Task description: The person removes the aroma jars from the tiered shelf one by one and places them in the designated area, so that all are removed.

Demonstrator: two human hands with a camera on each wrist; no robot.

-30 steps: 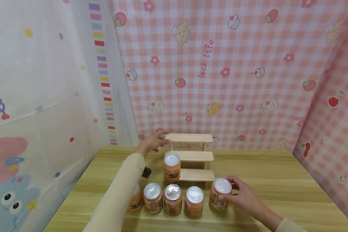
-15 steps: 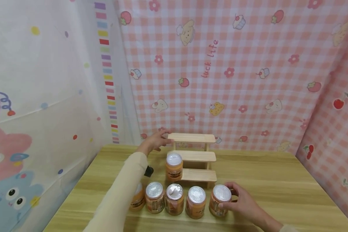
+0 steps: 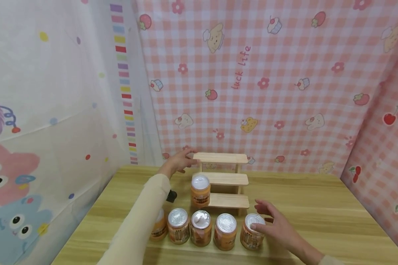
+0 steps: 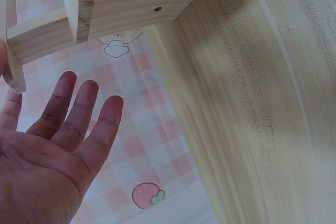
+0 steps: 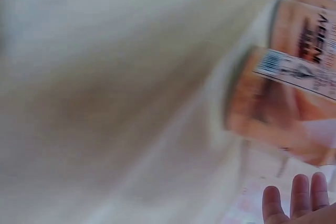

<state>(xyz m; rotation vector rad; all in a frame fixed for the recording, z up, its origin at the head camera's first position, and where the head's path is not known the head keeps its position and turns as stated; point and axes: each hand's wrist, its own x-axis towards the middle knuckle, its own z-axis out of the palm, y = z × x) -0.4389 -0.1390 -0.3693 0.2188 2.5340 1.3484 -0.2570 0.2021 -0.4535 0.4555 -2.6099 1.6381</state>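
Observation:
A small three-step wooden shelf (image 3: 223, 179) stands at the back of the table. My left hand (image 3: 179, 162) is at the left end of its top board, thumb in front and index finger behind, pinching it; the other fingers (image 4: 100, 137) extend free in the left wrist view. An orange can (image 3: 200, 192) with a silver lid stands upright on the left of the lowest step. My right hand (image 3: 278, 224) is beside the rightmost can (image 3: 252, 237) of the front row, fingers spread, thumb overlapping its lid. In the right wrist view, straight fingers (image 5: 299, 198) show apart from the cans.
Several similar cans (image 3: 200, 233) stand in a row before the shelf, the leftmost (image 3: 158, 230) partly behind my left sleeve (image 3: 137, 221). A small black object (image 3: 171, 196) shows beside that forearm. A pink checked cloth (image 3: 262, 103) hangs behind the table (image 3: 305, 198).
My right hand has set the rightmost can slightly nearer, in line with the row, then loosened its fingers from it. The left hand stays at the shelf; the head view has shifted slightly.

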